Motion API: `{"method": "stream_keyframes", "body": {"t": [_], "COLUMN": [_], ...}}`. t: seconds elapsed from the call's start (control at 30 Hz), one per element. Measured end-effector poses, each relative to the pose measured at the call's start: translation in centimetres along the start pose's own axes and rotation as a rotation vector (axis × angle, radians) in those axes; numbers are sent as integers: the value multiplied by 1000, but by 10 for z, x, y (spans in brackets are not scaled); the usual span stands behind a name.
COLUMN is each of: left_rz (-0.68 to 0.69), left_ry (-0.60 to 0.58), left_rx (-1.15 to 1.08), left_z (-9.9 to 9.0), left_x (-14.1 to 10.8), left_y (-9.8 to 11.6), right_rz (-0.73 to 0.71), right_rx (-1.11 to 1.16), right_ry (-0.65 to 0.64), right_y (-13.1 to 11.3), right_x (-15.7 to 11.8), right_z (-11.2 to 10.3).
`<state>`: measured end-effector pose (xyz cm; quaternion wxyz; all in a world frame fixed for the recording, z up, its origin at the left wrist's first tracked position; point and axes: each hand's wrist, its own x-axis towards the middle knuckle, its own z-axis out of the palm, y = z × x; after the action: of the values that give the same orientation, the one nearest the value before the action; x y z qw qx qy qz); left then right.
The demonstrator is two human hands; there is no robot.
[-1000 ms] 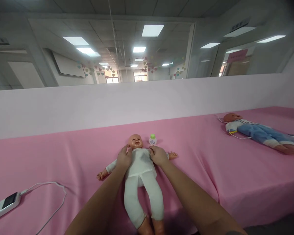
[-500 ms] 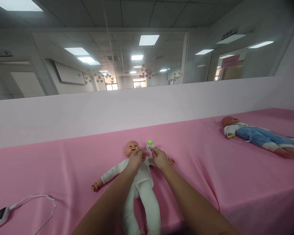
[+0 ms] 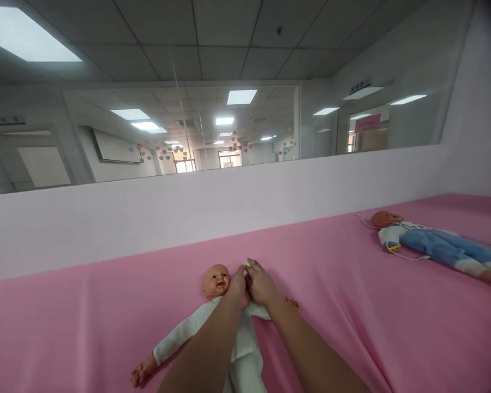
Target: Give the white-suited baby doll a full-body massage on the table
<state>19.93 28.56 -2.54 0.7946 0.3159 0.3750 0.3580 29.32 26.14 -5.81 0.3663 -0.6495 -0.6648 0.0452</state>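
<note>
A baby doll [image 3: 216,281] in white clothes lies face up on the pink cloth, arms spread out. Just right of its head, my left hand [image 3: 239,287] and my right hand [image 3: 261,283] close together around a small bottle. Only its bright green cap [image 3: 248,265] shows between my fingers; the bottle's body is hidden. My right fingers lie over the cap's right side, and my left fingers are on its left. My forearms cover part of the doll's chest and legs.
A second doll [image 3: 429,243] in blue and white clothes lies at the right, with a white cable and a yellow piece by its arm. Pink cloth [image 3: 57,327] covers the table. Behind stands a white wall [image 3: 147,213] with a wide window above.
The view has tilted up, and the device at lower left has gone out of frame. My left hand has moved from the doll's chin to the bottle, and both hands have come together around it.
</note>
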Motion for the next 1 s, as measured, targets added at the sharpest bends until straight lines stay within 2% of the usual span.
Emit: {"method": "stream_keyframes", "body": {"t": [0.13,0.47,0.67,0.77,0.83,0.9,1.0], "left_rz": [5,30,39,43,54,65,110], "left_ry": [-72,-98,-165,-189,-175,-182,-223], "left_rx": [-88,-133,-138,-143,-146,-161,-195], "left_z": [-6,-14,-11,-12,-14,-17,-26], "left_x": [2,1,-14,-30,-44,-62,-92], "left_y": [-8,-14,-2,10,19,26,30], "right_rz": [32,56,38,23,14,-9,-93], "right_rx": [-19,-3,104,137,169,217,287], "right_ry": [47,68,45,79,126,145,44], "right_y": [-1,-7,2,4,-3,-21,-62], "right_x": [-3,0,2,1,-1,-8,-31], "right_z": [5,1,2,-4,-14,-28,-49]}}
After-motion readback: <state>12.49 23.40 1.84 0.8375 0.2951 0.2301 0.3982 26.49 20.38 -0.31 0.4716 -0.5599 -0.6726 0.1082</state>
